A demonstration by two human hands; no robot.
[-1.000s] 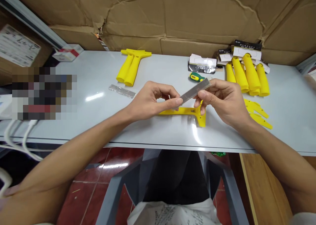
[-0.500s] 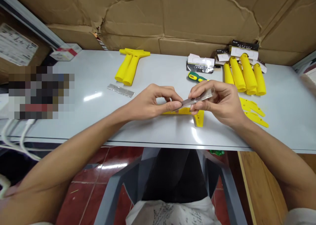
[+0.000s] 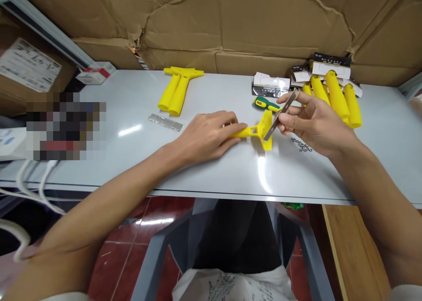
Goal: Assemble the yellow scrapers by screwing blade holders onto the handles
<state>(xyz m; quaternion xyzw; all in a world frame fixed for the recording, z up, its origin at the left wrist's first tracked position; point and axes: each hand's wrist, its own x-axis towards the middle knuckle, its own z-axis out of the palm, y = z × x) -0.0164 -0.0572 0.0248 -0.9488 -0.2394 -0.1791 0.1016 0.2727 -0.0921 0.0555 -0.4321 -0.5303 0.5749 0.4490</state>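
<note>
My left hand (image 3: pixel 211 136) is closed round the handle of a yellow plastic scraper (image 3: pixel 265 127), whose wide head points right. Between the thumb and fingers of my right hand (image 3: pixel 308 120) is a thin metal blade (image 3: pixel 280 115) with holes in it. The blade is tilted and stands in front of the scraper head; whether the two touch I cannot tell. Small screws (image 3: pixel 301 145) lie in a loose pile under my right hand. Just behind the blade a green and yellow screwdriver (image 3: pixel 265 104) rests on the table, partly hidden.
Another metal blade (image 3: pixel 165 122) lies left of my left hand. Two yellow scrapers (image 3: pixel 176 92) stand further back. Several yellow handles (image 3: pixel 338 98) and black-white packaging cards (image 3: pixel 331 65) are piled at the back right. White cables (image 3: pixel 41 189) hang at the left edge.
My left hand has let go of the blade and taken the scraper by its handle, turning it. My right hand has moved right, keeping the blade, now steeper. The screws have come into view.
</note>
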